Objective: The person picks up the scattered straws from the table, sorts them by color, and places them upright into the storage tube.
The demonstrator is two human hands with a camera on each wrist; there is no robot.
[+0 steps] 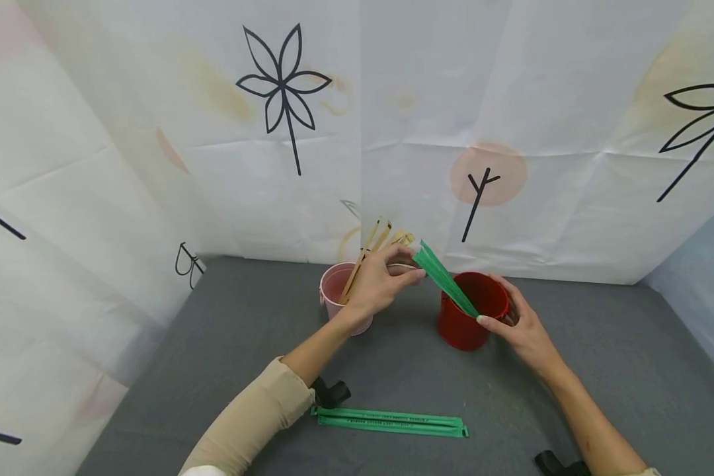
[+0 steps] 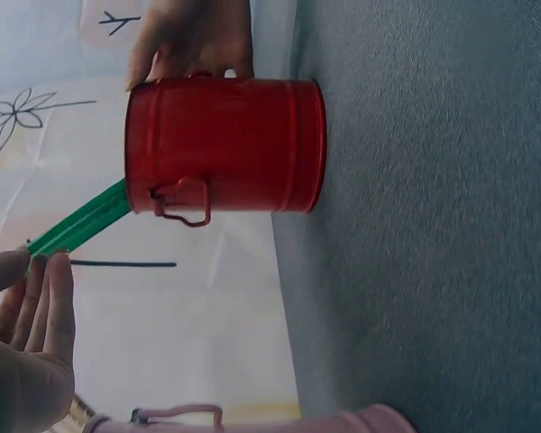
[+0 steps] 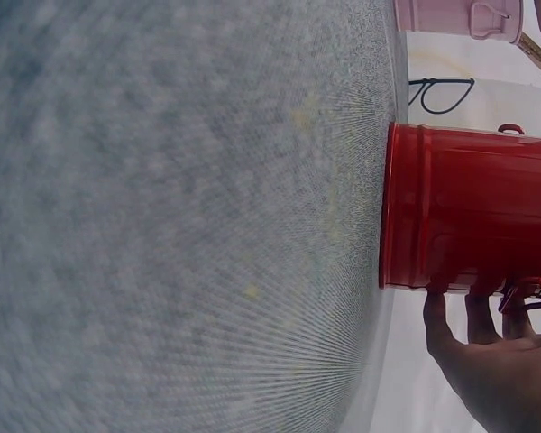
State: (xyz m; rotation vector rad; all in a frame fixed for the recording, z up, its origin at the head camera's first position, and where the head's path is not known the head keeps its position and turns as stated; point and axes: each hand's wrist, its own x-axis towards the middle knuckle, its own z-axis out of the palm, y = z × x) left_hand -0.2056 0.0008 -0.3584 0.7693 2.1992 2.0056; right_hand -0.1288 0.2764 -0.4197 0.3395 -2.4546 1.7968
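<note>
My left hand (image 1: pixel 377 284) pinches the upper end of a slim green wrapper-like packet (image 1: pixel 446 277). The packet slants down to the right, its lower end inside the mouth of a small red bucket (image 1: pixel 461 332). Steadying that bucket from the right side is my right hand (image 1: pixel 526 330), with the thumb at the rim and the fingers against the far wall. In the right wrist view several fingers press on the bucket's side (image 3: pixel 487 207). The left wrist view shows the green packet (image 2: pixel 86 218) between thumb and fingertips. The bucket stands upright on the dark grey table.
Behind my left forearm stands a pink bucket (image 1: pixel 359 326) with thin tan sticks (image 1: pixel 365 254) leaning out of it. A second green printed packet (image 1: pixel 393 422) lies flat near the front. A white patterned cloth (image 1: pixel 393 99) rises along the table's back edge.
</note>
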